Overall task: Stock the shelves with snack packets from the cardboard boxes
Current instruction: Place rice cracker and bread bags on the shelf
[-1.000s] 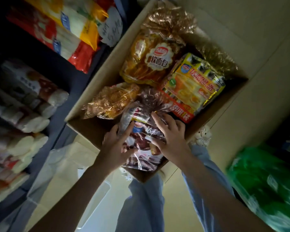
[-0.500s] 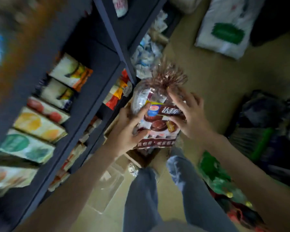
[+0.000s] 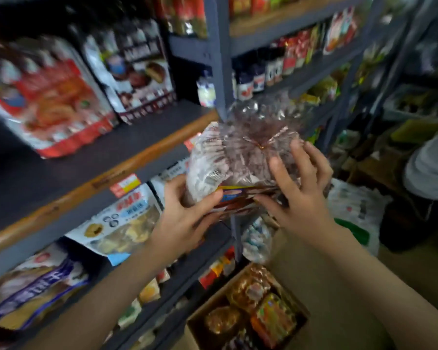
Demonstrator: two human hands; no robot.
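I hold a clear snack packet (image 3: 240, 160) with a brown label and a gathered, tied top at chest height, just right of a dark shelf board (image 3: 91, 162). My left hand (image 3: 187, 213) grips its lower left side with the thumb over the front. My right hand (image 3: 299, 190) holds its right side with spread, curled fingers. On that shelf stand a red packet (image 3: 53, 102) and a dark packet (image 3: 139, 72) of the same snack. Below, on the floor, the open cardboard box (image 3: 195, 322) holds several more packets.
Grey shelf uprights (image 3: 220, 59) stand right behind the packet. Lower shelves carry more packets (image 3: 122, 221). To the right are further stocked racks (image 3: 301, 51), a white and green plastic bag (image 3: 357, 210) and a person's grey sleeve (image 3: 430, 168).
Both hands lifted the packet out of the box and raised it to shelf height. My view swung up from the floor to the shelves.
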